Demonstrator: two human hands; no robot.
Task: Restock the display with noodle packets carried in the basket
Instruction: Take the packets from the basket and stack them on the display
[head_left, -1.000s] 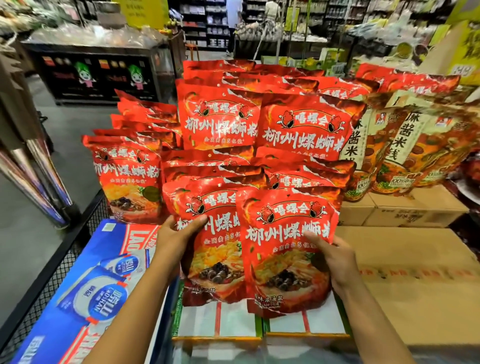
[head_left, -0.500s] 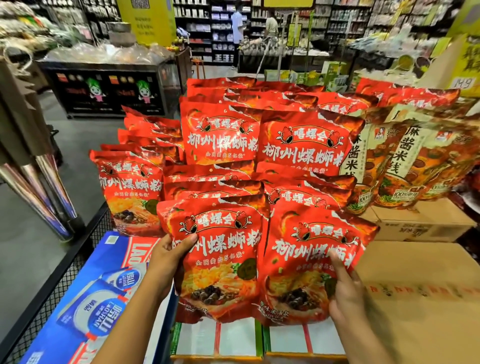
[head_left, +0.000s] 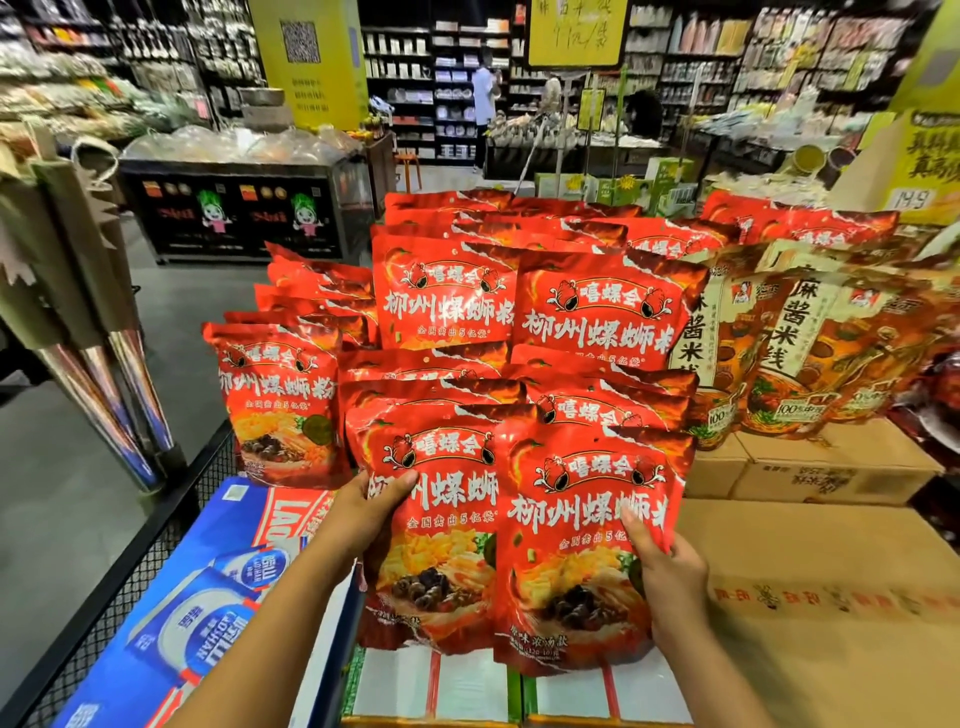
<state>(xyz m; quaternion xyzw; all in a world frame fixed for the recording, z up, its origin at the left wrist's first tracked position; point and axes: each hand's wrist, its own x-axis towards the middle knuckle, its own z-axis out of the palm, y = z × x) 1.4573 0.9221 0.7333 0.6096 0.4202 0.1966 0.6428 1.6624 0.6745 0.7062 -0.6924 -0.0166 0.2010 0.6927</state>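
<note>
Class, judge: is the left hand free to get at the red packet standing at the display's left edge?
Probably not yet: the left hand grips a front packet, though nothing stands between it and the left-edge packet.

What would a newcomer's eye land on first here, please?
First, the wall of red noodle packets tiered at centre. Then the left hand gripping the left front packet and the right hand gripping the right front packet, before that stack. A blue case lies in the wire basket, lower left.
</note>
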